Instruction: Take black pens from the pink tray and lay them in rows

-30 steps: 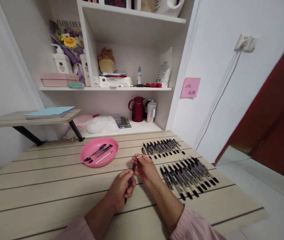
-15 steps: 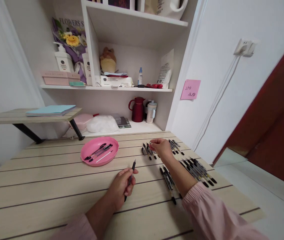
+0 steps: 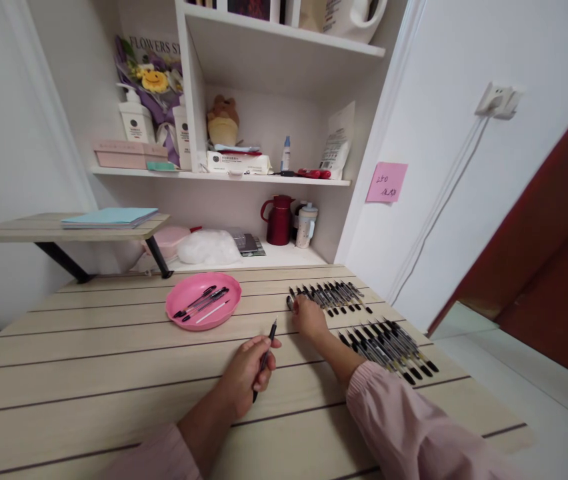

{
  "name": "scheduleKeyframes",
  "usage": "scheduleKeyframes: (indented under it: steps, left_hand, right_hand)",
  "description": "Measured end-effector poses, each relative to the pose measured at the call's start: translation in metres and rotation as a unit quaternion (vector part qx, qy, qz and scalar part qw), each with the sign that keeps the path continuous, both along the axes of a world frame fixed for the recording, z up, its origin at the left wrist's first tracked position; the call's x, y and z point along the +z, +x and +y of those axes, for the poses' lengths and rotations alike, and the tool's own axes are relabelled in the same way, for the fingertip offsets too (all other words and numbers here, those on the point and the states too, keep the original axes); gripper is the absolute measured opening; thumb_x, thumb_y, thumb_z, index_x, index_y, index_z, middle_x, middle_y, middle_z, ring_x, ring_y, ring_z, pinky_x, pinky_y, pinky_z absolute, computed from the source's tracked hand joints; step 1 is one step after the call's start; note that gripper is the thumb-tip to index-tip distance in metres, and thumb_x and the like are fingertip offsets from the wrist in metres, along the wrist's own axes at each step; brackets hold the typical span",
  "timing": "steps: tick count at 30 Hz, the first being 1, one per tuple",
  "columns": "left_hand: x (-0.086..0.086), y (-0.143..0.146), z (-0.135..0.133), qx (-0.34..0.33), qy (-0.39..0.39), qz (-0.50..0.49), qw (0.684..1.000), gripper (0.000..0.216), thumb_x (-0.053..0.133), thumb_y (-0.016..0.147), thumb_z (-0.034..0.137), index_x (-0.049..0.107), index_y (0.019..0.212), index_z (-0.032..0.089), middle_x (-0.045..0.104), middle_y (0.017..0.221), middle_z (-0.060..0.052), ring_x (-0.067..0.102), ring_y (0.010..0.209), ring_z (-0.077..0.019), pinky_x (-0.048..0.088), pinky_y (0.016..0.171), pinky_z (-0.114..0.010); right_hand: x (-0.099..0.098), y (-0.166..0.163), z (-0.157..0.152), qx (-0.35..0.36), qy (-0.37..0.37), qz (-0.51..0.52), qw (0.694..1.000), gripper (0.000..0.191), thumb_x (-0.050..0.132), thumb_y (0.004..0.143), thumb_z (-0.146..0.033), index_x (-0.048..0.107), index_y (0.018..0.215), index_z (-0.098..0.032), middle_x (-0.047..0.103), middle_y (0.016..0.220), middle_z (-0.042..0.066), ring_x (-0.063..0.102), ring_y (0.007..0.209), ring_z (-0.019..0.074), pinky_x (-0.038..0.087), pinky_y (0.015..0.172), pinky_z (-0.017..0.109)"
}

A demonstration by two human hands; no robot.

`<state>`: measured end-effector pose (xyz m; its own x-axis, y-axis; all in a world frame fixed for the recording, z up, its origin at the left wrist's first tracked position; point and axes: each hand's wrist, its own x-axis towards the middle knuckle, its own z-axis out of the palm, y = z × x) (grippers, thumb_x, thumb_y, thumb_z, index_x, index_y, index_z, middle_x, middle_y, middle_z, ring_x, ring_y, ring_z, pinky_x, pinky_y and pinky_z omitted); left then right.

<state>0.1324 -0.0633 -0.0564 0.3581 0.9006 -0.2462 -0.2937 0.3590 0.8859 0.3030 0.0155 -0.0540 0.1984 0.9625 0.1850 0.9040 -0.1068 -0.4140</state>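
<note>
My left hand is closed around a black gel pen, its bare tip pointing up and away from me. At the left end of the upper row of pens is my right hand, fingers bent and pressed together low to the table. Whatever is between those fingers is hidden. A dark piece like a pen cap shows just beside its fingertips. Below and to the right lies a second row of pens, side by side with black ends toward me.
A pink dish with several pens and a thin white refill stands left on the wooden table. Behind it rise a small raised stand and white shelves holding a red jug and bottles.
My right hand has moved left and toward me along the upper row, uncovering more pens in both rows. The left hand still holds its pen. The view has shifted slightly.
</note>
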Motion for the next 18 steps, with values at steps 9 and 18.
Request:
scheduleKeyframes:
  steps: [9, 18]
  left_hand:
    - [0.002, 0.0, -0.002, 0.015, -0.002, -0.016, 1.0, 0.027, 0.058, 0.074, 0.036, 0.058, 0.091, 0.015, 0.051, 0.056, 0.005, 0.034, 0.034, -0.0023, 0.015, 0.034, -0.017]
    - [0.001, 0.003, 0.0, 0.052, 0.031, 0.025, 0.998, 0.03, 0.07, 0.064, 0.034, 0.066, 0.085, 0.012, 0.058, 0.067, -0.001, 0.054, 0.057, -0.0093, 0.043, 0.054, -0.022]
  right_hand:
    - [0.009, -0.008, -0.001, 0.001, -0.005, -0.044, 0.999, 0.017, 0.051, 0.078, -0.008, 0.057, 0.093, -0.014, 0.067, 0.088, 0.012, 0.061, 0.082, 0.0185, 0.035, 0.067, 0.024]
    - [0.027, 0.017, -0.092, 0.098, 0.024, 0.049, 0.994, 0.01, 0.048, 0.077, -0.013, 0.056, 0.073, -0.019, 0.065, 0.07, 0.002, 0.057, 0.066, 0.0138, 0.032, 0.059, 0.022]
